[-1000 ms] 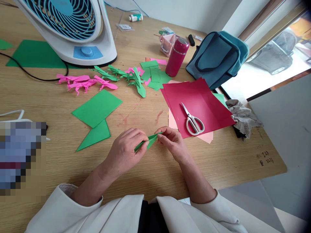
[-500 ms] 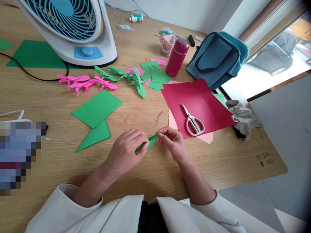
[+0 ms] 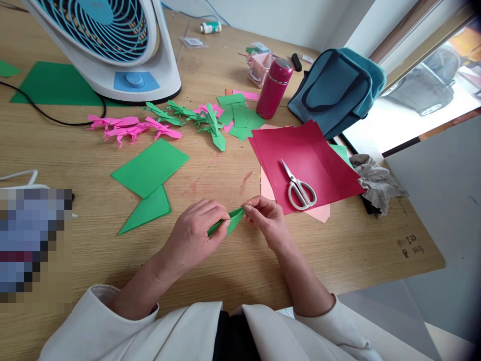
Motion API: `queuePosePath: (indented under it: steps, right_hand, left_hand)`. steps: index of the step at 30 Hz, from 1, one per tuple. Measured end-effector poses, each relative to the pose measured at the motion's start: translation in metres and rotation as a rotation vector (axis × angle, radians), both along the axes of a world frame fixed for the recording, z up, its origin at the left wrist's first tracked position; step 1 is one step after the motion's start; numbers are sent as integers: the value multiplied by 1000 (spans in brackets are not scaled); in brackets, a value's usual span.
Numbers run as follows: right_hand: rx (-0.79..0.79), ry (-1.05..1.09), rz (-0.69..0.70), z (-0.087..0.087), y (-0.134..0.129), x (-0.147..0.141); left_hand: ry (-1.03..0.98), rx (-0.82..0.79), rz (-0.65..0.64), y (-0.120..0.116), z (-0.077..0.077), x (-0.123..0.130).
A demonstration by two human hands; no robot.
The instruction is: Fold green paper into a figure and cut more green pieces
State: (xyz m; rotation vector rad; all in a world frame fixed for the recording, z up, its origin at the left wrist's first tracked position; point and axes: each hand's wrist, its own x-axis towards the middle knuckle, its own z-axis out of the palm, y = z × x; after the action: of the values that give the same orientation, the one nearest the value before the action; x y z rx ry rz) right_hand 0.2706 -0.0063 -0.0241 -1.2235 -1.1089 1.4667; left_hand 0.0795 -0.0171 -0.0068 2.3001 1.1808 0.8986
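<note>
A folded piece of green paper [image 3: 235,218] is held up over the table between my two hands. My left hand [image 3: 201,228] is closed, with thumb and fingers pinching the paper's left part and hiding some of it. At the paper's right tip, my right hand [image 3: 266,220] pinches with thumb and forefinger. To the left lie a green paper sheet [image 3: 150,168] and a folded green triangle [image 3: 148,210] that touch each other. White-handled scissors [image 3: 298,188] rest on dark red paper sheets [image 3: 323,165] to the right of my hands.
Pink folded paper figures [image 3: 131,128] and green ones [image 3: 212,125] lie beyond, near a white fan [image 3: 150,82]. Green paper pieces [image 3: 240,118], a red thermos [image 3: 274,90] and a teal bag [image 3: 334,95] stand farther back. A crumpled grey cloth [image 3: 378,183] sits at the right.
The green paper in my hands appears spread slightly wider between the fingers. Both hands stay almost in the same place.
</note>
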Motion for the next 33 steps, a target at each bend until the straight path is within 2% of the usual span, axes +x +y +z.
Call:
queuePosePath:
  steps: [19, 27, 33]
  right_hand:
    - [1, 25, -23, -3, 0, 0]
    - [-5, -11, -59, -1, -1, 0]
    - [14, -10, -90, -1, -2, 1]
  left_hand:
    - [-61, -88, -11, 1, -3, -1]
    - [-75, -92, 43, 2, -5, -3]
    - [-49, -94, 146, 3, -3, -2]
